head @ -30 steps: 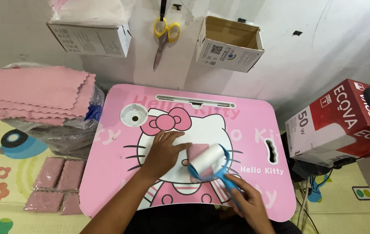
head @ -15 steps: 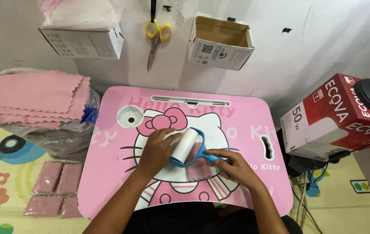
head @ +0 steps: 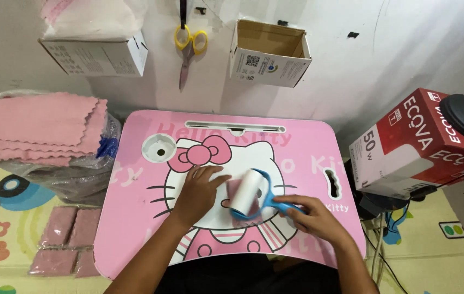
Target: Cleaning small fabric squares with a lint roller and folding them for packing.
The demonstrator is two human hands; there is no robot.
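My left hand [head: 196,191] lies flat on the pink lap table [head: 134,218], its fingers pressing the left edge of a small pink cloth [head: 234,188]. My right hand [head: 314,218] grips the blue handle of a lint roller [head: 245,193]. The roller's white roll rests on the cloth, right beside my left fingertips. Most of the cloth is hidden under the roll.
A stack of pink cloths [head: 36,128] sits on a plastic bag at the left, with packed pink cloths [head: 58,239] on the floor mat below. Yellow-handled scissors [head: 188,46] and two cardboard boxes [head: 270,51] hang on the wall. A red box [head: 428,141] stands at the right.
The roller moved up and to the left over the cloth, then slightly back right. My right hand came up from the table's near edge. My left hand stayed pressed down.
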